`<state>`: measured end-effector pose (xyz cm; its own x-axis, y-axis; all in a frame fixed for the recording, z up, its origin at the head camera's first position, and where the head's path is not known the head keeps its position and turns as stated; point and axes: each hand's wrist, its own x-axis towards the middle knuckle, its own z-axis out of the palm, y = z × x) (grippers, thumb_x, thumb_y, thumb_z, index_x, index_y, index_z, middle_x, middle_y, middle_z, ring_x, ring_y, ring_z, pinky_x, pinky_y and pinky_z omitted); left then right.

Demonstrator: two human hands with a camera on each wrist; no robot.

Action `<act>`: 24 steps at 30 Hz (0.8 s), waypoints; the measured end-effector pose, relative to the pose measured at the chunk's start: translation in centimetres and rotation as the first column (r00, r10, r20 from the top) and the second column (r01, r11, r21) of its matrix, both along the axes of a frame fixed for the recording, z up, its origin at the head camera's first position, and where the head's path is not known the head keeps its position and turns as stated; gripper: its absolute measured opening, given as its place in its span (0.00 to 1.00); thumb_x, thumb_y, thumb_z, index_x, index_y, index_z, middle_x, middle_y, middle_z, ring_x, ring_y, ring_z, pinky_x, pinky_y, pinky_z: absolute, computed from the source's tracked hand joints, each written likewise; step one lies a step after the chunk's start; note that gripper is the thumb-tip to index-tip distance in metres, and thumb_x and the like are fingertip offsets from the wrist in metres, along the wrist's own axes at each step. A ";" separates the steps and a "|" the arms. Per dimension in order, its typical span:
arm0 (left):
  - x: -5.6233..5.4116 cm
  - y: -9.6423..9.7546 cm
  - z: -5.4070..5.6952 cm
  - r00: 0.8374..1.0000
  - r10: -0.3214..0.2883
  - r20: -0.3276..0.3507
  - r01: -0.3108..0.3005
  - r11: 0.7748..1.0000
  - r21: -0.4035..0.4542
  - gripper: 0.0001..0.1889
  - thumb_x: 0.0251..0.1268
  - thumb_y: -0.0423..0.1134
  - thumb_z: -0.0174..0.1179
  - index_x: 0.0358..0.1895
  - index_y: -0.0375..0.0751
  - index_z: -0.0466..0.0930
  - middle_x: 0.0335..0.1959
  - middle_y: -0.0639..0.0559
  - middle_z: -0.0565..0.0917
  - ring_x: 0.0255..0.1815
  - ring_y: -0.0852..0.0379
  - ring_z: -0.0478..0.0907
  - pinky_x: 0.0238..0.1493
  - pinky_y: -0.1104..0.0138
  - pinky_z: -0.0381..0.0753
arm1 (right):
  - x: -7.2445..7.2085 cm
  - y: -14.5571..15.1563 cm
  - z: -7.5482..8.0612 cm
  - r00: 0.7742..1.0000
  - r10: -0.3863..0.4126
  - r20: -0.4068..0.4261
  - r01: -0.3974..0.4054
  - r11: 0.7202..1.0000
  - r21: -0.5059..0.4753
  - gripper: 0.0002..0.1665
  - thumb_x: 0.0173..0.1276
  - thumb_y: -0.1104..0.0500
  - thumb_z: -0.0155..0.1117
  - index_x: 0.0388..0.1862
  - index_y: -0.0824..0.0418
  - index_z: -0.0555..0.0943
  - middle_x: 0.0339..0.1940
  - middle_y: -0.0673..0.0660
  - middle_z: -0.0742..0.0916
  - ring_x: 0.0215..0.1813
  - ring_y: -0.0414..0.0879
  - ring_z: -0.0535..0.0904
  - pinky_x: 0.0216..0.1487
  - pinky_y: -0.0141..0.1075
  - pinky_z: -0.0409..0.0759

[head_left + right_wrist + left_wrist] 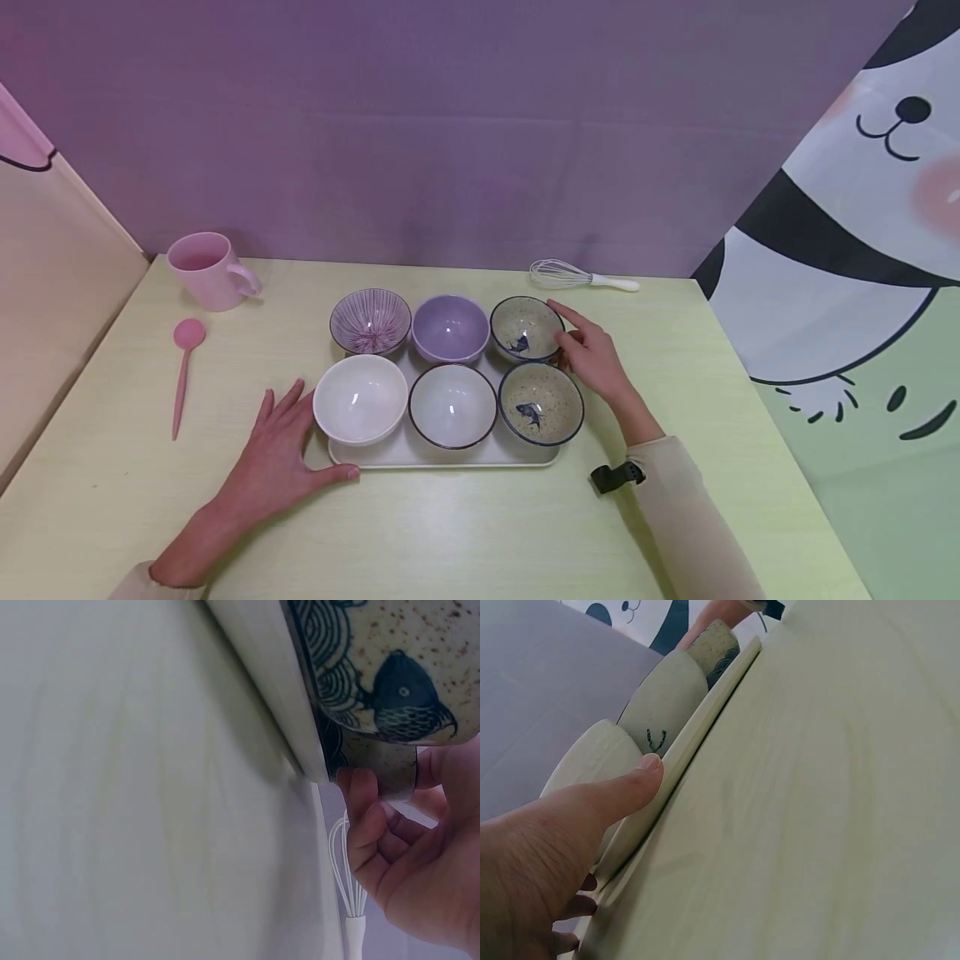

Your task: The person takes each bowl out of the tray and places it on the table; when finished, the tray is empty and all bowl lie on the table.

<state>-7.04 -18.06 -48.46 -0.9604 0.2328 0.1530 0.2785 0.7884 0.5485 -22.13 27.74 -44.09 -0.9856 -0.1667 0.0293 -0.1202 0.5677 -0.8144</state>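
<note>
A white tray (442,457) carries several bowls in two rows. My left hand (281,458) is spread round the tray's near-left corner, beside the white bowl (362,400); its thumb touches the tray edge in the left wrist view. My right hand (592,354) holds the back-right speckled bowl (525,321) at its right side, index finger by the far rim, other fingers bent against its wall. The front-right speckled bowl (542,404) bears a blue fish. Between stand a brown-rimmed white bowl (453,407), a purple bowl (450,327) and a striped bowl (371,321).
At the back left stands a pink mug (206,279), with a pink spoon (185,367) lying in front of it. A white whisk (581,275) lies along the table's back edge, behind the right-hand bowls. A purple wall (420,167) rises behind the table.
</note>
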 end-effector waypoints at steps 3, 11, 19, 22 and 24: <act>0.0 0.0 -0.1 1.000 0.002 -0.003 -0.002 1.000 -0.007 0.63 0.52 0.68 0.82 0.84 0.32 0.66 0.81 0.31 0.73 0.89 0.28 0.55 0.91 0.39 0.37 | 0.0 -0.1 -0.2 1.000 -0.015 0.008 0.016 0.999 -0.040 0.34 0.85 0.64 0.54 0.87 0.54 0.71 0.22 0.60 0.83 0.24 0.44 0.79 0.28 0.31 0.78; 0.0 0.0 -0.4 1.000 0.004 -0.007 -0.004 1.000 -0.011 0.63 0.53 0.69 0.81 0.85 0.32 0.65 0.83 0.32 0.72 0.89 0.29 0.54 0.91 0.39 0.38 | 0.1 -0.1 -0.3 0.999 -0.033 0.018 0.035 0.993 -0.112 0.33 0.85 0.65 0.54 0.86 0.55 0.73 0.22 0.59 0.83 0.24 0.44 0.79 0.28 0.31 0.80; 0.0 0.1 -0.5 1.000 0.022 -0.002 -0.022 1.000 0.021 0.67 0.51 0.69 0.83 0.87 0.34 0.61 0.83 0.31 0.70 0.89 0.29 0.54 0.92 0.40 0.37 | 0.1 -0.1 -0.3 0.998 -0.062 0.006 0.062 0.988 -0.144 0.32 0.85 0.65 0.54 0.85 0.57 0.74 0.23 0.58 0.86 0.24 0.41 0.80 0.27 0.30 0.83; 0.0 0.1 -0.6 0.999 0.037 -0.004 -0.037 0.998 0.047 0.71 0.48 0.68 0.85 0.90 0.37 0.54 0.85 0.30 0.66 0.89 0.29 0.55 0.92 0.41 0.37 | 0.2 0.0 -0.1 0.997 -0.078 -0.001 0.077 0.983 -0.169 0.32 0.84 0.66 0.54 0.85 0.58 0.74 0.23 0.59 0.87 0.24 0.41 0.82 0.27 0.31 0.84; 0.0 0.2 -0.7 0.999 0.043 -0.017 -0.042 0.997 0.058 0.74 0.47 0.66 0.86 0.92 0.40 0.48 0.86 0.30 0.64 0.88 0.28 0.56 0.92 0.41 0.37 | 0.2 0.1 0.0 0.996 -0.087 -0.002 0.085 0.977 -0.193 0.32 0.84 0.66 0.54 0.84 0.58 0.75 0.23 0.60 0.87 0.23 0.41 0.83 0.27 0.31 0.83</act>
<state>-7.06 -17.91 -49.20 -0.9661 0.1823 0.1827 0.2560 0.7670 0.5884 -21.93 27.82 -44.05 -0.9955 -0.0711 0.0628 -0.0865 0.4086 -0.9086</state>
